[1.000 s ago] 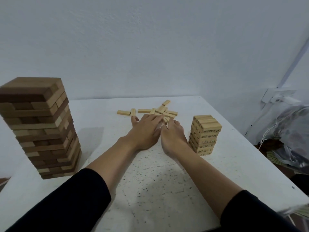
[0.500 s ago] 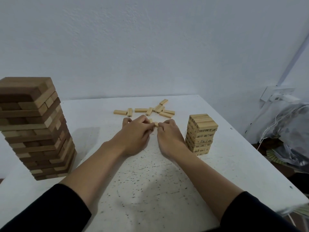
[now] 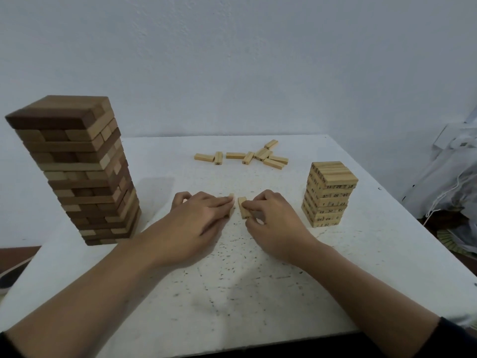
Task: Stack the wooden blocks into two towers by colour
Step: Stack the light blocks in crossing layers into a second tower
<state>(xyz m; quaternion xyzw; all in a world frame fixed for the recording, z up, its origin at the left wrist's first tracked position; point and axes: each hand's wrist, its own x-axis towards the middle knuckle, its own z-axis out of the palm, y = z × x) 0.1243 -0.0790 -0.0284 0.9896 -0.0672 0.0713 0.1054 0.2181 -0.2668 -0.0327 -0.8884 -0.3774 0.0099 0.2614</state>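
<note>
Two pale pieces were in play at the middle of the worktop point(image 3: 232, 293). A pale block point(image 3: 242, 208) was pinched at its near end by the right hand point(image 3: 276, 223), the fingers point(image 3: 254, 202) curled narrow round it, and it was stood on the surface, tilted a touch. Just beside it, a second pale block point(image 3: 231, 200) was covered by the left hand point(image 3: 198, 220). Its fingers point(image 3: 219, 204) were laid almost straight along the piece, and whether it was gripped or only pressed could not be told, since most of it was hidden.

Off to the right, the pale tower point(image 3: 330, 197) was seen standing low, with numbers printed on its sides. On the far left stood the tall tower point(image 3: 74, 171), built of dark and lighter brown pieces. A scatter of loose pale blocks point(image 3: 258, 157) was left lying at the far side of the worktop.

The step in hand was judged to be the gathering of a fresh layer for the pale tower. Next, both pieces would need to be squared side by side, carried right and set crosswise on the top layer. A light, level placement would be called for, so that the layers below were not nudged.
</note>
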